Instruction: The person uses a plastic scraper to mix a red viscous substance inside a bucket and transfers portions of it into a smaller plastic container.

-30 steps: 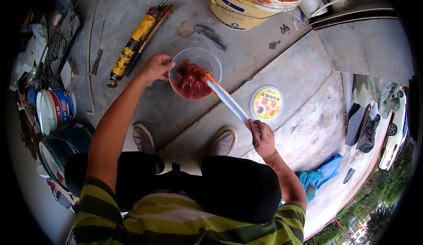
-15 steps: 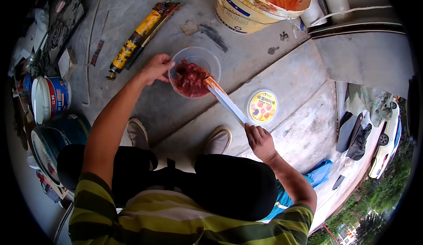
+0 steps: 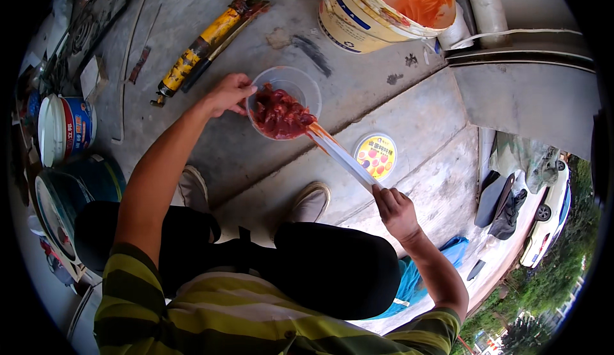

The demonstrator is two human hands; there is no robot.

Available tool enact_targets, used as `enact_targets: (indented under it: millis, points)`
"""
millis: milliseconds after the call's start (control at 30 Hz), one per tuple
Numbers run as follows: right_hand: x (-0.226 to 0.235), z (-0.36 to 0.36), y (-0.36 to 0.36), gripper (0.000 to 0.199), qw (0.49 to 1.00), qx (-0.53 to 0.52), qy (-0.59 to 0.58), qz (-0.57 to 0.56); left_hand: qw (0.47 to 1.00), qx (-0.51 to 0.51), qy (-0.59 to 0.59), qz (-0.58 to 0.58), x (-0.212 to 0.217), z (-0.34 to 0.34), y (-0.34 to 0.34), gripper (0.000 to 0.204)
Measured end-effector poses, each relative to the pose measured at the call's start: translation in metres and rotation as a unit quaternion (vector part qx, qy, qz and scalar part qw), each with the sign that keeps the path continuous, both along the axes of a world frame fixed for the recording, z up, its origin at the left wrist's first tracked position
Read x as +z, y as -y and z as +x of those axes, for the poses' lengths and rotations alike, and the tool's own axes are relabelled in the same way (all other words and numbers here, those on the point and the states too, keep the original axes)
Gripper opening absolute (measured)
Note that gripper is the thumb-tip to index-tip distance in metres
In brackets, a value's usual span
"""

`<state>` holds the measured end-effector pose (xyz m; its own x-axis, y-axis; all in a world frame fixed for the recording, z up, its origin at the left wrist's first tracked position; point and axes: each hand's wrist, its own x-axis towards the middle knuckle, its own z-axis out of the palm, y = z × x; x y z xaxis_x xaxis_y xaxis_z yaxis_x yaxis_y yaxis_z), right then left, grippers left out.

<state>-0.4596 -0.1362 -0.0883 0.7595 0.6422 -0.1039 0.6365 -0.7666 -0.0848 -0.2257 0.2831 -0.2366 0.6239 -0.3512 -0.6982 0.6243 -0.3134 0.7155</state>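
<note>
Fingers and thumb of my left hand (image 3: 230,95) are closed on the left rim of a clear round plastic tub (image 3: 304,81). Thick dark-red grease (image 3: 280,115) lies in lumps inside the tub. My right hand (image 3: 398,213) grips the near end of a long, flat whitish strip (image 3: 348,161). Red-orange smears coat the strip's far end, which is at the tub's lower right rim, against the grease. A round yellow-and-white lid (image 3: 376,156) with fruit pictures lies on the floor, just beyond the strip.
On the concrete floor, a yellow grease gun (image 3: 203,46) lies to the far left. A cream bucket (image 3: 355,26) smeared orange-red inside stands at the back. Lidded buckets (image 3: 78,128) line the left side. Blue cloth (image 3: 409,285) is by my right knee; my shoes (image 3: 309,203) flank the near floor.
My right hand has moved a little right and toward me, drawing the strip's smeared end from within the tub to its lower right rim. My left hand keeps its hold on the rim.
</note>
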Motion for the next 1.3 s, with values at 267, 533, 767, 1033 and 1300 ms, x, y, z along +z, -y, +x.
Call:
enact_targets:
  millis: [267, 533, 767, 1033, 1300]
  points:
    - [0.023, -0.035, 0.012, 0.036, 0.910, -0.331, -0.112, 0.221, 1.000, 0.005, 0.004, -0.023, 0.000, -0.003, 0.002, 0.027]
    - [-0.014, -0.025, -0.021, 0.040, 0.824, -0.427, -0.186, 0.324, 1.000, -0.020, 0.002, 0.008, 0.004, 0.003, 0.005, 0.026]
    - [-0.034, -0.048, -0.023, 0.040, 0.760, -0.463, -0.248, 0.382, 1.000, -0.021, -0.004, 0.009, 0.002, 0.001, 0.001, 0.028]
    - [-0.030, -0.049, -0.017, 0.041, 0.731, -0.458, -0.312, 0.399, 1.000, 0.005, -0.020, 0.012, 0.003, -0.007, 0.002, 0.028]
    - [-0.018, -0.046, -0.003, 0.038, 0.636, -0.463, -0.356, 0.504, 0.999, 0.027, -0.014, -0.022, -0.007, -0.019, -0.003, 0.027]
